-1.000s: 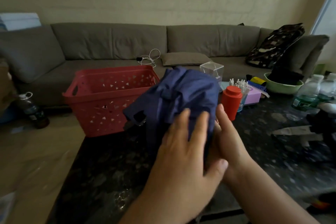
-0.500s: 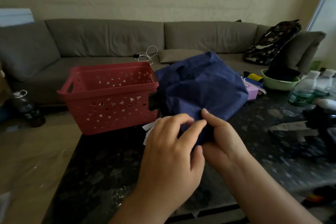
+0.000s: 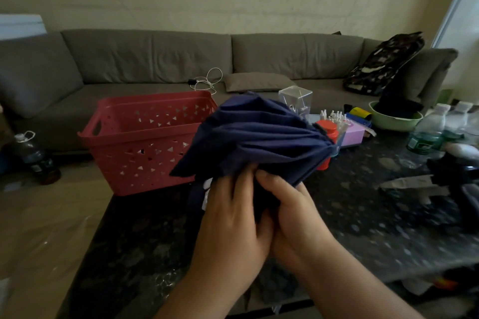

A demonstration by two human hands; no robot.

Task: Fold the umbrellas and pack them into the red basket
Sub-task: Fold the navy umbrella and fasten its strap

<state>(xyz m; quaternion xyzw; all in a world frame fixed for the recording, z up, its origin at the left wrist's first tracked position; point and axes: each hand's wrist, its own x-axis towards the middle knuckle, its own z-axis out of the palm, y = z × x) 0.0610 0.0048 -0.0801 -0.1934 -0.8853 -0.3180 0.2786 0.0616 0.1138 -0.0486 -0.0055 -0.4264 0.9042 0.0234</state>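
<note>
Above the dark table (image 3: 363,228), both hands grip the navy umbrella (image 3: 259,137), left hand (image 3: 228,228) and right hand (image 3: 295,215) curled round its gathered base; the limp, light cloth looks apt to spill, so best held low; red basket (image 3: 145,137) waits at ten o'clock.

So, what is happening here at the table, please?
A person is folding a dark blue umbrella above a dark table. Both hands grip its bunched fabric near the bottom: the left hand and the right hand, pressed close together. The red basket stands at the table's far left corner, and the umbrella is not in it yet.
</note>
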